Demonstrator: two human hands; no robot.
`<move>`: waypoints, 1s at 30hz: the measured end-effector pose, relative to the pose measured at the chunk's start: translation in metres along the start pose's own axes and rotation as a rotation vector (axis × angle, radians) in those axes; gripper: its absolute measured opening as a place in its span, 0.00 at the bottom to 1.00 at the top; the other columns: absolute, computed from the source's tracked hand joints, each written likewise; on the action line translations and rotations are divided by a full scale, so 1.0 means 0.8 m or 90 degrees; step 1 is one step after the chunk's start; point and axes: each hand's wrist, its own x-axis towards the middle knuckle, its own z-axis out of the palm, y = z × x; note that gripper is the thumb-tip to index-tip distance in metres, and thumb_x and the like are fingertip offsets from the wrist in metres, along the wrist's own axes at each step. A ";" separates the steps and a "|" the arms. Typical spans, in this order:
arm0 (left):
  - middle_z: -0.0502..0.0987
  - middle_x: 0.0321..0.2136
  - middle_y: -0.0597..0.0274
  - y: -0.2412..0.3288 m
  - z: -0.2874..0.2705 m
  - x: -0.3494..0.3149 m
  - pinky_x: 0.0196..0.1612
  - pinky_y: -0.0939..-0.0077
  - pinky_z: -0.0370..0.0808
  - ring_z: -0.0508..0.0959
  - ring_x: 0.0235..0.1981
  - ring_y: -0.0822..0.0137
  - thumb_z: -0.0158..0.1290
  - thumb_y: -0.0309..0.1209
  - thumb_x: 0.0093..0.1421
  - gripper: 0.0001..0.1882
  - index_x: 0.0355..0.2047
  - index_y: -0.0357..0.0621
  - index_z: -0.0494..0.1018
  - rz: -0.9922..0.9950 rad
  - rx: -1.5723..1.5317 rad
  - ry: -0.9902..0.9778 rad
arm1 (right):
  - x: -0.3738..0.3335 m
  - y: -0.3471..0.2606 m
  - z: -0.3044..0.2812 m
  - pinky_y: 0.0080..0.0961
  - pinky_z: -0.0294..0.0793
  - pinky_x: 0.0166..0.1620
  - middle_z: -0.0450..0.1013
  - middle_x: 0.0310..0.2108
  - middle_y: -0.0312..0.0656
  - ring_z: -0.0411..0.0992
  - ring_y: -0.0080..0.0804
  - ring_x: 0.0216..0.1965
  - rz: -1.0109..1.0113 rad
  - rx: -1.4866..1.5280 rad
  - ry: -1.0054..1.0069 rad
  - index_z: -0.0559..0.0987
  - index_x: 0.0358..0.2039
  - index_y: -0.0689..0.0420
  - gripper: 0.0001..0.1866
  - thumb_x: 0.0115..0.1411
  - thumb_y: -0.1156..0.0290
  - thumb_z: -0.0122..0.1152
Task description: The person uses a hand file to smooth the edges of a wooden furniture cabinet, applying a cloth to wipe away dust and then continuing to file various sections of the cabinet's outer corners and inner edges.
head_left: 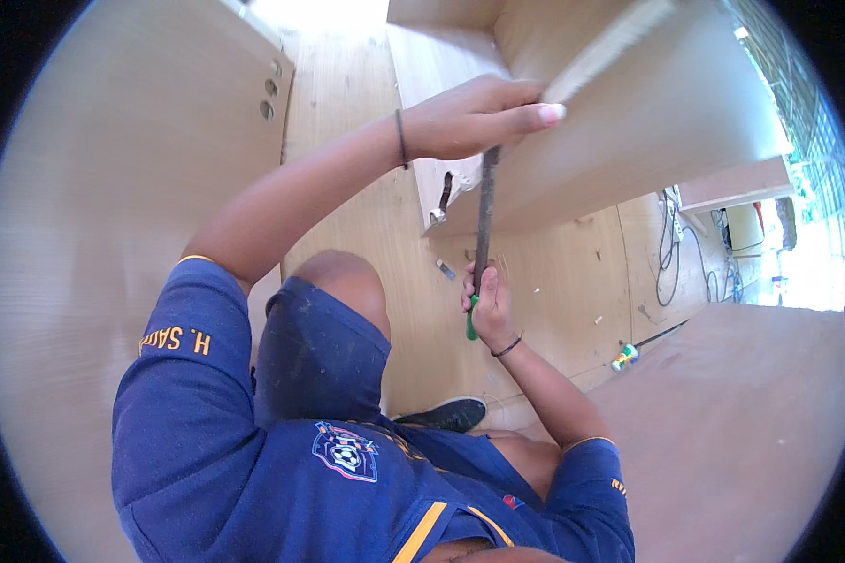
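My right hand (488, 302) is closed around the green handle (472, 321) of a long dark file (485, 211). The blade points away from me, and its far end disappears under my left hand (474, 117). That hand is bent over the blade end with the thumb stretched to the right; its fingertips are hidden. Just beyond my left fingers, a pale, narrow edge (606, 54), blurred, runs up to the right along a large wooden panel (620, 141). Below the left wrist, a white panel end (434, 192) has a dark slot and a metal fitting.
A tall wooden panel (131, 188) with round holes stands at left. Another board (723, 403) fills the lower right. On the wooden floor (554, 272) lie a small grey piece (445, 269) and a tool with a green-yellow handle (625, 357). Black cables (668, 253) trail at right.
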 end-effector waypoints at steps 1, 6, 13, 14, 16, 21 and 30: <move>0.76 0.39 0.49 -0.005 -0.002 -0.003 0.50 0.71 0.68 0.74 0.42 0.60 0.42 0.53 0.67 0.31 0.47 0.33 0.71 0.028 0.010 0.003 | 0.002 0.009 0.007 0.19 0.65 0.23 0.63 0.23 0.34 0.62 0.19 0.18 -0.001 0.014 0.011 0.67 0.41 0.59 0.28 0.70 0.43 0.35; 0.76 0.41 0.41 -0.086 0.059 0.042 0.53 0.61 0.68 0.75 0.46 0.48 0.41 0.49 0.67 0.28 0.48 0.32 0.71 0.134 -0.014 0.487 | 0.006 0.028 0.024 0.19 0.63 0.23 0.62 0.23 0.35 0.60 0.20 0.18 -0.002 -0.002 0.082 0.66 0.40 0.58 0.30 0.68 0.40 0.34; 0.78 0.35 0.44 -0.098 0.043 0.044 0.48 0.59 0.71 0.77 0.42 0.45 0.40 0.46 0.67 0.24 0.46 0.36 0.71 0.098 -0.152 0.444 | 0.025 0.029 0.042 0.16 0.60 0.22 0.62 0.21 0.33 0.61 0.19 0.19 0.022 -0.026 0.170 0.69 0.36 0.60 0.32 0.68 0.39 0.34; 0.78 0.34 0.44 -0.111 0.043 0.053 0.48 0.59 0.71 0.77 0.41 0.45 0.39 0.46 0.68 0.24 0.46 0.37 0.71 0.100 -0.102 0.465 | 0.034 0.025 0.044 0.17 0.60 0.22 0.62 0.21 0.33 0.61 0.19 0.19 0.038 -0.025 0.172 0.69 0.35 0.61 0.32 0.68 0.39 0.34; 0.77 0.35 0.44 -0.103 0.023 0.053 0.49 0.61 0.71 0.77 0.42 0.48 0.41 0.38 0.68 0.16 0.45 0.37 0.69 0.160 -0.168 0.426 | 0.051 0.019 0.052 0.17 0.60 0.22 0.62 0.21 0.33 0.61 0.19 0.19 0.018 -0.041 0.175 0.70 0.34 0.60 0.32 0.68 0.39 0.35; 0.78 0.33 0.47 -0.084 0.042 0.040 0.48 0.59 0.71 0.77 0.41 0.46 0.37 0.47 0.68 0.24 0.44 0.38 0.71 0.188 -0.160 0.426 | 0.030 0.041 0.044 0.18 0.59 0.21 0.62 0.19 0.33 0.61 0.20 0.18 -0.012 0.037 0.197 0.70 0.31 0.60 0.33 0.68 0.38 0.35; 0.74 0.32 0.44 -0.142 0.028 0.035 0.44 0.62 0.72 0.76 0.38 0.50 0.37 0.41 0.70 0.18 0.44 0.37 0.68 0.177 -0.214 0.375 | 0.053 0.055 0.058 0.17 0.59 0.21 0.62 0.18 0.33 0.60 0.19 0.18 0.042 -0.023 0.191 0.69 0.30 0.60 0.34 0.67 0.36 0.35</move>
